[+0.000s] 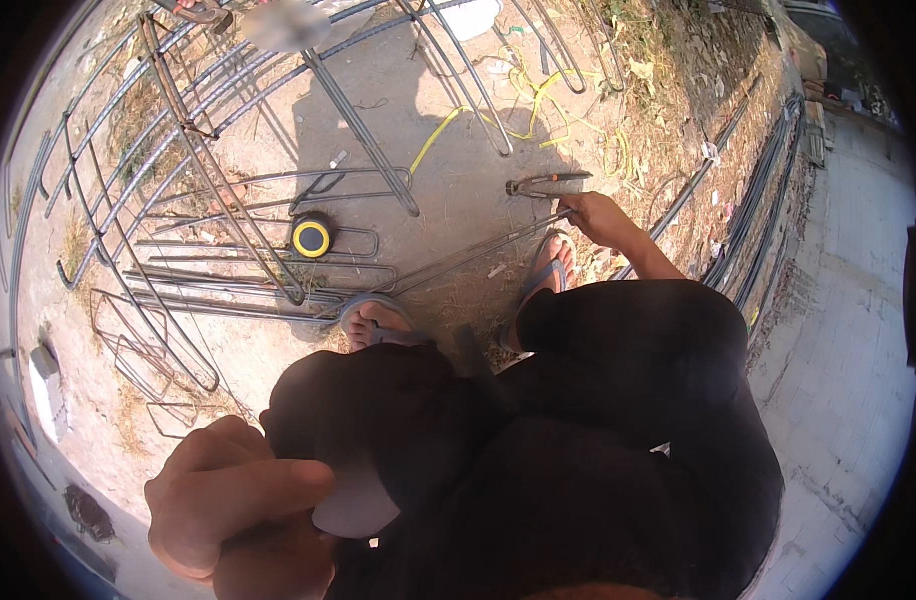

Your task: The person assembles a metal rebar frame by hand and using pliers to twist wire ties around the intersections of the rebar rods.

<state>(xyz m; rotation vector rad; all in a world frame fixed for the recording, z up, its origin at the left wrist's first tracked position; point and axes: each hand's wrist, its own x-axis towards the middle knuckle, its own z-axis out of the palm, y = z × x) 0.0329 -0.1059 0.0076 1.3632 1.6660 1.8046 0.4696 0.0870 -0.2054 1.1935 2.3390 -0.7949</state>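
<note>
My right hand (600, 222) is closed around one handle of a pair of pincers (546, 187). Their jaws point left, and the other handle, with orange on it, stands apart from my fingers. Thin steel bars (478, 250) run from beside that hand toward my left foot. Low on the left, my left hand (223, 500) is closed in front of my knee, thumb laid over curled fingers; anything inside is hidden. A yellow and black tape measure (313, 235) lies among bent steel bars (268, 275) on the ground beyond my left foot.
A tied rebar cage (185, 130) spreads over the upper left, with another person's foot (203, 14) at its far end. Yellow hose (538, 100) lies tangled beyond the pincers. Long bars (768, 200) are stacked along a pale paved strip (848, 330) at right.
</note>
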